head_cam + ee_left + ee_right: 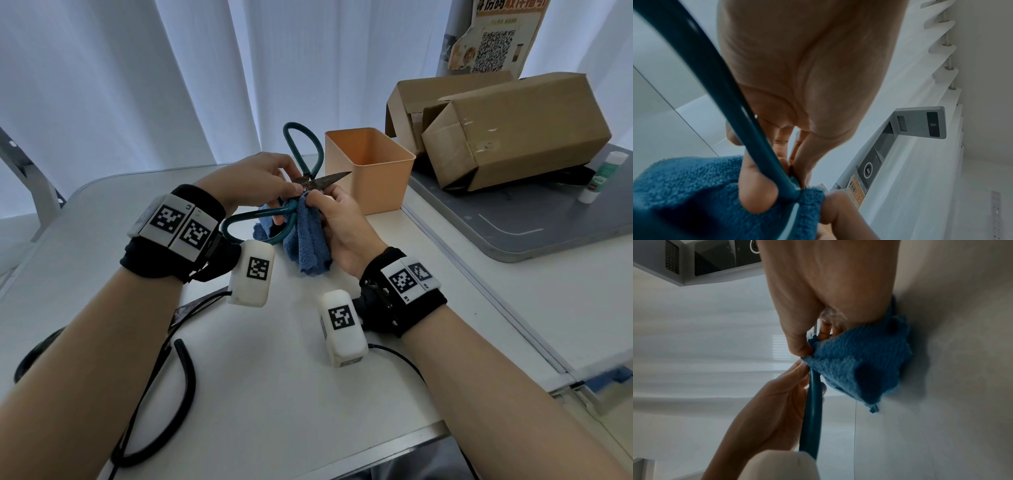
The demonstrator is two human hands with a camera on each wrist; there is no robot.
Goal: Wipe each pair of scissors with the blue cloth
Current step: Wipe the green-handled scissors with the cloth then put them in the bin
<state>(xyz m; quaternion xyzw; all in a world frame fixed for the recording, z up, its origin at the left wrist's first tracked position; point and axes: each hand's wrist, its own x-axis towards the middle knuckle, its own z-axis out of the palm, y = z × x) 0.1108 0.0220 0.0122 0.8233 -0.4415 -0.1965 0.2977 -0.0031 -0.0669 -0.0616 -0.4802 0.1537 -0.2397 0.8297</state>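
Note:
My left hand (291,186) grips a teal-handled pair of scissors (330,179) near the pivot and holds it above the white table (274,394). The scissors are spread wide: one handle loop (303,147) points up and the other (246,216) points down-left. One bare blade points right toward the orange bin. My right hand (317,200) pinches the blue cloth (310,240) around the scissors just below the pivot, and the rest of the cloth hangs down. The second blade is hidden in the cloth. The wrist views show the teal handle (715,84) and the cloth (855,360) bunched under the right thumb.
A black-handled pair of scissors (186,387) lies on the table under my left forearm, among thin black cables. An orange bin (370,171) stands just behind the hands. To the right are open cardboard boxes (513,126), a glue stick (603,174) and a grey board (531,226).

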